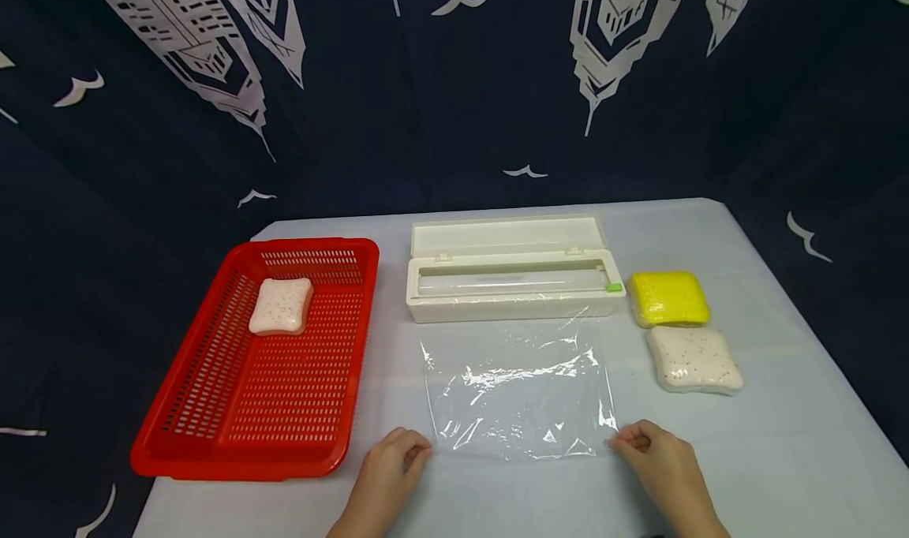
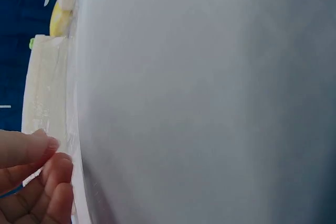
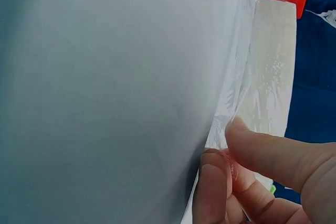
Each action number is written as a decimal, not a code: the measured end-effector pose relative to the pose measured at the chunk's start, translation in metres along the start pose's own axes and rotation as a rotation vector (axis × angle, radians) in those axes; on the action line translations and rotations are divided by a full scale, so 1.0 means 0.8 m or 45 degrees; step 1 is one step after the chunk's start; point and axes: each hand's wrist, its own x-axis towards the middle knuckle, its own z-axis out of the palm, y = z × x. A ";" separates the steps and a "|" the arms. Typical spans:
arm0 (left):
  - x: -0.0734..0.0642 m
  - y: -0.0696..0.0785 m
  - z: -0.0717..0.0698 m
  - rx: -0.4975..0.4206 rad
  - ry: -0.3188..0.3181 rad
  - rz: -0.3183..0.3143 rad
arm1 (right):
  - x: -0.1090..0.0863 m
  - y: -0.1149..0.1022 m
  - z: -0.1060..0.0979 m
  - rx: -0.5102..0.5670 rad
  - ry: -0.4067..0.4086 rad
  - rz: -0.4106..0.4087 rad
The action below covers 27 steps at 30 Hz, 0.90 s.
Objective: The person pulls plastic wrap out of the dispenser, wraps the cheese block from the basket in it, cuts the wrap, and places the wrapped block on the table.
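Observation:
A clear sheet of cling film [image 1: 521, 396] stretches toward me from a white film dispenser box [image 1: 514, 305], whose lid stands open with the roll [image 1: 511, 282] inside. The film's near left corner is pinched between thumb and fingers of my left hand [image 1: 389, 475]. My right hand [image 1: 663, 467] pinches the near right corner. In the right wrist view, film [image 3: 231, 98] runs up from between the thumb [image 3: 262, 148] and fingers. Right of the box lie a yellow sponge [image 1: 669, 299] and a white speckled sponge [image 1: 694, 360], both with a shiny surface.
A red plastic basket [image 1: 355, 349] stands on the left of the white-covered table [image 1: 788, 443], holding another white speckled sponge [image 1: 281, 306]. A green slider [image 1: 614, 287] sits at the box's right end. Dark patterned cloth [image 1: 426, 112] hangs behind the table.

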 end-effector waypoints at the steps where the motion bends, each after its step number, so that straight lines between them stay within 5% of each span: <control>1: 0.000 0.000 0.000 0.003 -0.017 -0.017 | 0.000 0.000 0.000 -0.004 -0.002 0.000; 12: 0.000 0.015 -0.023 0.081 -0.310 -0.205 | 0.003 0.002 0.003 -0.010 -0.062 -0.015; 15: 0.000 0.022 -0.033 0.123 -0.326 -0.256 | 0.004 0.002 0.006 -0.019 -0.067 -0.020; 19: 0.002 0.035 -0.048 0.125 -0.223 -0.197 | 0.007 0.001 0.006 -0.036 -0.090 -0.008; 24: 0.012 0.059 -0.080 -0.055 -0.124 -0.173 | 0.013 0.000 0.007 -0.046 -0.117 0.007; 27: 0.024 0.069 -0.108 -0.130 0.024 -0.162 | 0.015 0.000 0.007 -0.042 -0.122 0.009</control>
